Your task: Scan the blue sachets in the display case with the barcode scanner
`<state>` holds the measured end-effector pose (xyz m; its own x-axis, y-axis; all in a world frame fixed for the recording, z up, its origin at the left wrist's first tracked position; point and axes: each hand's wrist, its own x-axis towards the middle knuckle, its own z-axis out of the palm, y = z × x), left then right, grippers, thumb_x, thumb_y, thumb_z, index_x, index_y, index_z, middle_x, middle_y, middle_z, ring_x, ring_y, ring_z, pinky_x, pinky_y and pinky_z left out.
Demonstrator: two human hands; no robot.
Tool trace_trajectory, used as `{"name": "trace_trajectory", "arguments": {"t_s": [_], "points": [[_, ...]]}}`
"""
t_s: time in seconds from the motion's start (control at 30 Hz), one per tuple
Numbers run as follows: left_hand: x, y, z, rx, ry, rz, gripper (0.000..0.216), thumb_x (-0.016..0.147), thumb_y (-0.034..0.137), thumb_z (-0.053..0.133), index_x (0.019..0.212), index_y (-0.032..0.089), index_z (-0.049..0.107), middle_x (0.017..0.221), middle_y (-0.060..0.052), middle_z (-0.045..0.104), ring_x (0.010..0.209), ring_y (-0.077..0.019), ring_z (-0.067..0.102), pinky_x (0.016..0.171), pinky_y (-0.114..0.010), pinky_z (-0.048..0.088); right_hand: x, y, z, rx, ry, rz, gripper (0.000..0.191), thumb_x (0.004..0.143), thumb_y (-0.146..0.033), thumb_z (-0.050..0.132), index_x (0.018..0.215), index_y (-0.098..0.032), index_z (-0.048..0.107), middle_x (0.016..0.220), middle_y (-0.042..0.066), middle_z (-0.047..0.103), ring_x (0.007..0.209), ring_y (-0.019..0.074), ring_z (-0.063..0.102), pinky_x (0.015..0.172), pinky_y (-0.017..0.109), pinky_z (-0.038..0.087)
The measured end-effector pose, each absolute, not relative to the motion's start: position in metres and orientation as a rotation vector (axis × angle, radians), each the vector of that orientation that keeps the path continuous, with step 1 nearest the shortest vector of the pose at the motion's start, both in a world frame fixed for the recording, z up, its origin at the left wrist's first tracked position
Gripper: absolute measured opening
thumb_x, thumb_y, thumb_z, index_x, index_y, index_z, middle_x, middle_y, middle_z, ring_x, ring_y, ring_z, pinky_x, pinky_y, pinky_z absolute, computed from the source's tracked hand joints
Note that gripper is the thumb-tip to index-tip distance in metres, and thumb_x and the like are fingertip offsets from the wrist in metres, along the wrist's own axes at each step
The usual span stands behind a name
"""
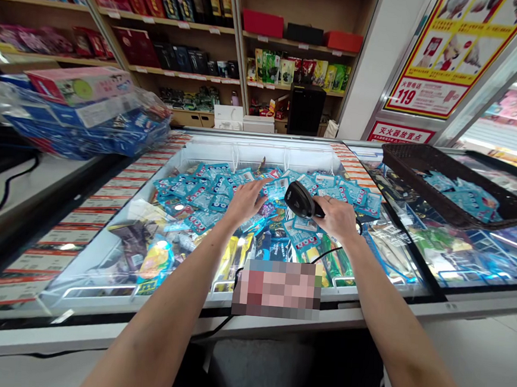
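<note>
On my feed, biggest first. Shelving (309,1) stands well beyond both sets of fingers, stocked with bottles, boxes and bagged goods. Under the fingers, a chest freezer (14,341) with a glass top; colourful packs show below the glass.

Far to the right of the right fingers, beyond the glass, a red-and-yellow poster (457,60) bears the number 119. Lower on that side, well apart from the fingers, I log a dark brown basket (449,164) with blue packets in it. Well off to the left of the left fingers, a plastic-wrapped bundle of boxes (90,114). Orange-and-white label strips (91,210) run along the glass, nearer those fingers.

Right hand (339,218): fingers curled round the handle of a black barcode scanner (300,200), its head just left of the fingertips and facing the left hand. A black cable (325,253) runs below the right fingers, towards me. Left hand (249,200): fingers stretched forward, thumb set apart from them. Whether the tips pinch anything, I cannot tell.

Smallest: loose blue packets (202,196), spread over the glass left of, beyond and between the two hands. One barcoded packet (277,189) sits right at the left fingertips, between them and the scanner head.
</note>
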<state>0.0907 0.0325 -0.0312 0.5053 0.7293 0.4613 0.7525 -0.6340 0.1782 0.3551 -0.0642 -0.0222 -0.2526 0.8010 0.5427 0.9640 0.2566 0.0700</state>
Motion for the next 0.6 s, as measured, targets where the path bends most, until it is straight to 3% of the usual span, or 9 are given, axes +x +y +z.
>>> {"name": "trace_trajectory", "arguments": {"t_s": [0.6], "points": [[0.091, 0.0317, -0.0296, -2.679, -1.313, -0.764, 0.049, 0.089, 0.03, 0.041, 0.138, 0.027, 0.033, 0.125, -0.008, 0.054, 0.114, -0.0252, 0.049, 0.095, -0.04, 0.037, 0.3562, -0.0651, -0.0204, -1.636, -2.145, -0.534, 0.031, 0.082, -0.036, 0.056, 0.11, -0.024, 0.058, 0.093, 0.002, 0.067, 0.082, 0.0187, 0.061, 0.063, 0.027, 0.035]]}}
